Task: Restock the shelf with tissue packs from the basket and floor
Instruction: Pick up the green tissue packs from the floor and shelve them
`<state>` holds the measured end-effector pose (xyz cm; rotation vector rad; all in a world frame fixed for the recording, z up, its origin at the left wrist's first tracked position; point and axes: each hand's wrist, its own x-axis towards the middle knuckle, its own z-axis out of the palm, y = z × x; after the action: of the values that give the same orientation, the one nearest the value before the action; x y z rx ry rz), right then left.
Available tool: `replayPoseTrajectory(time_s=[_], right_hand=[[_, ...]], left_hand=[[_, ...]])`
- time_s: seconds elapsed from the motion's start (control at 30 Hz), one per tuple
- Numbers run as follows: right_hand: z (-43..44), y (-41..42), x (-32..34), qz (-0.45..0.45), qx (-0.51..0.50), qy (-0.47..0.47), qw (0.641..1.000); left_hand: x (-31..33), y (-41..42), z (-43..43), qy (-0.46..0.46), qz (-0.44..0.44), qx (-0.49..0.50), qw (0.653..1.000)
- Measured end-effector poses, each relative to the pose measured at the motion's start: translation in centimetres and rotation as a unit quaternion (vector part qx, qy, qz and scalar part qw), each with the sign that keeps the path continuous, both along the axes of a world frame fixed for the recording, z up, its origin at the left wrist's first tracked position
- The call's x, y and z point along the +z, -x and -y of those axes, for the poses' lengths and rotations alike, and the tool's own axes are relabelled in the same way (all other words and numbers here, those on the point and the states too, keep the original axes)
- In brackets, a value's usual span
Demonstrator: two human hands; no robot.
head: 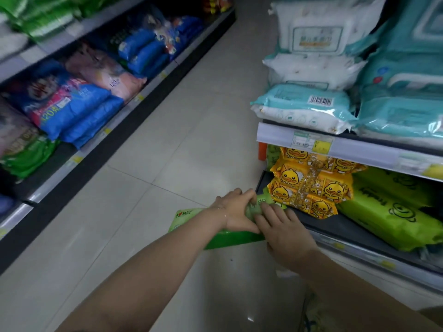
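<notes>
A green tissue pack (230,238) is held at the front edge of the bottom shelf (340,230) on the right. My left hand (233,210) grips its top, thumb under and fingers curled over. My right hand (285,230) lies on the pack's right end with its fingers bent round it. Both hands cover much of the pack. Its far end touches the yellow duck-print packs (309,185) stacked on that shelf. No basket is in view.
Large green packs (388,216) lie right of the yellow ones. Teal and white wipe packs (304,109) fill the shelf above. Across the tiled aisle (182,130), the left shelving holds blue, pink and green packs (79,111).
</notes>
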<state>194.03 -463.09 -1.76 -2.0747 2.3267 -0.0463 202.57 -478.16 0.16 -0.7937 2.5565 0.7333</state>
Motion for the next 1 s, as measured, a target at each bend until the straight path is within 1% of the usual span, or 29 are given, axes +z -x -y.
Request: replayPoseTrajectory(time_s=[0.17,0.27,0.33,0.4,0.47,0.63,0.73,0.87,1.0], right_hand=[[0.2,0.8,5.0,-0.069,0.037,0.084,0.993],[0.3,1.7,8.3,-0.101,0.056,0.095,0.989],[0.2,2.4,11.0,-0.117,0.046,0.106,0.986],[0.2,3.1,13.6,-0.125,0.031,0.129,0.983],[0.0,3.9,16.0,-0.136,0.017,0.16,0.978],[-0.6,5.2,21.6,-0.196,0.018,0.212,0.957],[-1.4,5.9,24.8,-0.229,0.028,0.239,0.943],[-2.3,6.9,28.8,-0.278,0.041,0.267,0.922],[-3.2,7.9,32.5,-0.323,0.047,0.271,0.905]], left_hand=[[6.0,0.3,0.3,0.038,-0.065,-0.04,0.996],[9.2,0.2,1.0,0.062,-0.097,-0.061,0.992],[11.5,-0.2,1.5,0.114,-0.108,-0.081,0.984],[13.9,-1.1,1.8,0.191,-0.115,-0.106,0.969],[15.9,-2.3,2.4,0.269,-0.134,-0.12,0.946],[19.2,-4.8,4.1,0.422,-0.18,-0.106,0.882],[21.5,-5.4,4.6,0.464,-0.209,-0.086,0.857],[24.9,-4.9,4.8,0.481,-0.239,-0.09,0.839],[28.5,-3.9,4.7,0.5,-0.275,-0.084,0.817]])
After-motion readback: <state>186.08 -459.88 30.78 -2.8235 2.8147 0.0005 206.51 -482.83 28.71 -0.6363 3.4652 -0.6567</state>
